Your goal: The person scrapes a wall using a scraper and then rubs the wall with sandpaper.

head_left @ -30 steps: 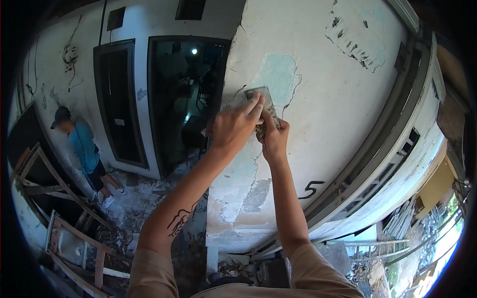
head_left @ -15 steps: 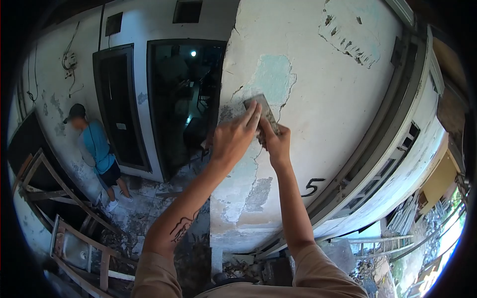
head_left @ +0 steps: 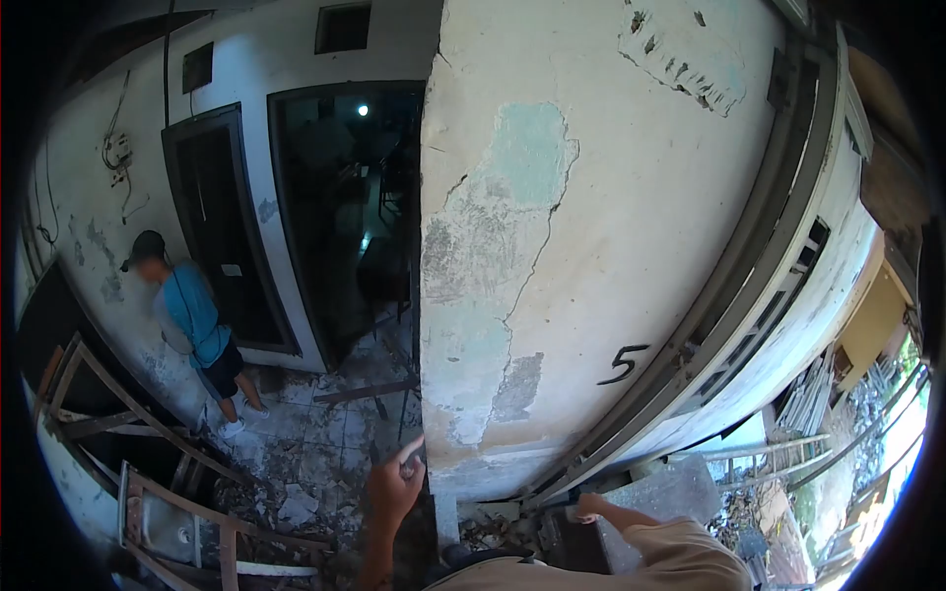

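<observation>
A person in a blue top (head_left: pixel 197 310) stands well up and left of the left fingers, with a wooden frame (head_left: pixel 225 519) lower and nearer them. The left hand (head_left: pixel 396 483) stretches its index finger up and rightward beside the wall's edge, the others curled (whether they grip anything, I cannot tell). Above both hands' fingers rises the wall (head_left: pixel 641 227); its peeled patch (head_left: pixel 483 251) runs lengthwise nearly upright, the pale-green top leaning right, the lower end pointing down between the hands. The right hand (head_left: pixel 588 509), its fingers bent and turned left, is below that; its hold I cannot tell either. A black number 5 (head_left: pixel 623 364) sits above and right of those fingers. Half a second ago both hands held a flat block over the patch; now they are lowered and apart, the patch uncovered.
</observation>
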`<state>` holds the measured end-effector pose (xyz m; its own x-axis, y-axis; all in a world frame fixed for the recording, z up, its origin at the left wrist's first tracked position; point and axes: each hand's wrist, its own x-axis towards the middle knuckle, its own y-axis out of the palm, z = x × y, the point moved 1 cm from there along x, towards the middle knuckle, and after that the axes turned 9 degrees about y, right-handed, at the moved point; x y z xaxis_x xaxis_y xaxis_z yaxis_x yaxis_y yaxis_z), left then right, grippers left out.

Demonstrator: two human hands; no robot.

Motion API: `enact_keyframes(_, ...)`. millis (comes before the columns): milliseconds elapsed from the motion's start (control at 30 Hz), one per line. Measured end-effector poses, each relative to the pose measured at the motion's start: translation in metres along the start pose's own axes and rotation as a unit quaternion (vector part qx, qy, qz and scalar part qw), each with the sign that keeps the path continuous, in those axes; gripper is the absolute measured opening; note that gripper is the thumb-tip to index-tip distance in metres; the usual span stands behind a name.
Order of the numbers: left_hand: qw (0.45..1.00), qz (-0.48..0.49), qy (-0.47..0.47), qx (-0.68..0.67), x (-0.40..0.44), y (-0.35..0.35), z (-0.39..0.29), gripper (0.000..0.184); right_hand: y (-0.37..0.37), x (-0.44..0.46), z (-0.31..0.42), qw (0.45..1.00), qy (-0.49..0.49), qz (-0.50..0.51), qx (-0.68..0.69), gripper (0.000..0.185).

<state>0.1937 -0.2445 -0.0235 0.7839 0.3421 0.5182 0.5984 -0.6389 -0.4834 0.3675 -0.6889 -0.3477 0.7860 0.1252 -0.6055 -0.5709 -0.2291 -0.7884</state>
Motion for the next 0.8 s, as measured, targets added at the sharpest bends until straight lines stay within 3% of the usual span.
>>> enact_keyframes(33,0.999,0.007,-0.027,-0.021,-0.008,0.002,0.002,0.032,-0.030,-0.032,-0.003,0.996,0.073,0.048,-0.012,0.025)
enact_keyframes(67,0.997,-0.029,-0.033,-0.062,-0.014,0.002,0.006,0.033,-0.039,-0.031,0.000,0.996,0.074,0.047,-0.015,0.025)
enact_keyframes(133,0.994,-0.037,-0.074,-0.075,-0.024,-0.005,0.012,0.032,-0.039,-0.040,0.006,0.983,0.145,0.039,0.107,0.022)
enact_keyframes(167,0.989,-0.044,-0.111,-0.085,-0.029,-0.011,0.014,0.032,-0.052,-0.053,0.017,0.983,0.130,0.059,0.118,0.025)
enact_keyframes(267,0.992,-0.045,-0.106,-0.057,-0.035,-0.031,0.017,0.031,-0.056,-0.041,0.032,0.983,0.097,0.117,0.105,0.029)
enact_keyframes(333,0.993,-0.051,-0.100,-0.045,-0.036,-0.040,0.014,0.031,-0.098,-0.067,0.065,0.991,-0.129,-0.010,-0.041,0.035)
enact_keyframes(400,0.991,-0.064,-0.112,-0.042,-0.038,-0.050,0.011,0.031,-0.119,-0.065,0.087,0.973,-0.122,0.075,0.178,0.041)
enact_keyframes(467,0.990,-0.053,-0.120,-0.043,-0.038,-0.053,0.005,0.031,-0.154,-0.069,0.115,0.970,-0.187,-0.004,0.157,0.038)
enact_keyframes(500,0.989,-0.044,-0.133,-0.047,-0.040,-0.054,0.003,0.030,-0.196,-0.112,0.132,0.914,-0.124,0.035,0.384,0.031)
enact_keyframes(533,0.989,-0.038,-0.131,-0.062,-0.043,-0.051,0.007,0.030,-0.200,-0.097,0.133,0.867,-0.194,0.013,0.458,0.027)
enact_keyframes(567,0.990,-0.030,-0.128,-0.055,-0.042,-0.052,0.004,0.030,-0.241,-0.133,0.145,0.777,-0.279,-0.038,0.563,0.029)
enact_keyframes(800,0.989,0.024,-0.133,-0.059,-0.044,-0.057,-0.007,0.026,-0.400,-0.232,0.116,0.678,-0.268,-0.244,0.640,0.023)
